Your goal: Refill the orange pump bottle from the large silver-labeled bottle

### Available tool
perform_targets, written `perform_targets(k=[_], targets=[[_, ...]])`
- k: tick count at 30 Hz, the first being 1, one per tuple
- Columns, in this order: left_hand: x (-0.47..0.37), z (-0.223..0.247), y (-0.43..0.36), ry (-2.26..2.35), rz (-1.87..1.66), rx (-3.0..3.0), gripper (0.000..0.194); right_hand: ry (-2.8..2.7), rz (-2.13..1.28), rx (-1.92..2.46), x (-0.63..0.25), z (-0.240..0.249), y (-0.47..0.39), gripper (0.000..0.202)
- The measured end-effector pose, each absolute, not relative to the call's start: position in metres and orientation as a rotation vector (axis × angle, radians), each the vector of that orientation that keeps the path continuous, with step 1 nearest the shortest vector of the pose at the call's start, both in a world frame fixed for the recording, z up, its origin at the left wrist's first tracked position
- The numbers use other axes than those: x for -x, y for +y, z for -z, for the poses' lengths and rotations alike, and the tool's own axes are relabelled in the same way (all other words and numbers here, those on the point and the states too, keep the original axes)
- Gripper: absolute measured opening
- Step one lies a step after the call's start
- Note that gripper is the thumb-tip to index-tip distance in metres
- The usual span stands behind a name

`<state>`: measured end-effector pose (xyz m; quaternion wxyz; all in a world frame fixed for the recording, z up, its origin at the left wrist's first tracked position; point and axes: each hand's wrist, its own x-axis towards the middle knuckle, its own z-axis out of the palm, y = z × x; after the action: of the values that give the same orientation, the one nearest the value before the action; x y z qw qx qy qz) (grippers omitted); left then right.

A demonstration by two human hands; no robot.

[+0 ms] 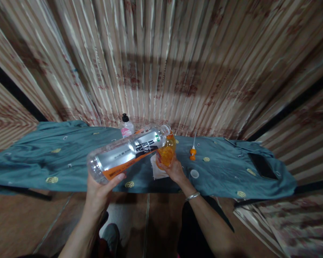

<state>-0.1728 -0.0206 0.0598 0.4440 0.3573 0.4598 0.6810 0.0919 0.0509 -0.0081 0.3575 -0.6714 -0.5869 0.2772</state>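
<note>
My left hand [103, 188] is wrapped round the lower end of a large clear plastic bottle [121, 157] with a silver and orange label. The bottle is tilted, its mouth pointing right, over the top of an orange see-through spray bottle [167, 150]. My right hand [173, 168] grips that orange bottle and holds it nearly upright. Whether liquid is flowing between the two cannot be made out. Below the orange bottle lies a folded white cloth [157, 172]. To the right, the orange spray head [193, 153] with its thin tube rests on the table.
A pump-top bottle with a black cap [126, 125] stands behind the large bottle. A small white cap [194, 174] lies near the front edge. A dark phone [262, 166] is at the right end of the cloth-covered table [78, 154]. A pleated curtain [161, 71] hangs close behind.
</note>
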Motion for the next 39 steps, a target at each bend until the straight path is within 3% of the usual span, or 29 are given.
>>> perform_targets(k=[32,39], targets=[[0.170,-0.058,-0.019,1.131,-1.712,-0.912,0.105,-1.524,-0.678,1.761,-0.090,0.007,0.049,0.070],[0.162,-0.066,-0.023,1.130,-1.739,-0.920,0.098,-1.542,-0.674,1.745,-0.093,0.009,0.049,0.071]])
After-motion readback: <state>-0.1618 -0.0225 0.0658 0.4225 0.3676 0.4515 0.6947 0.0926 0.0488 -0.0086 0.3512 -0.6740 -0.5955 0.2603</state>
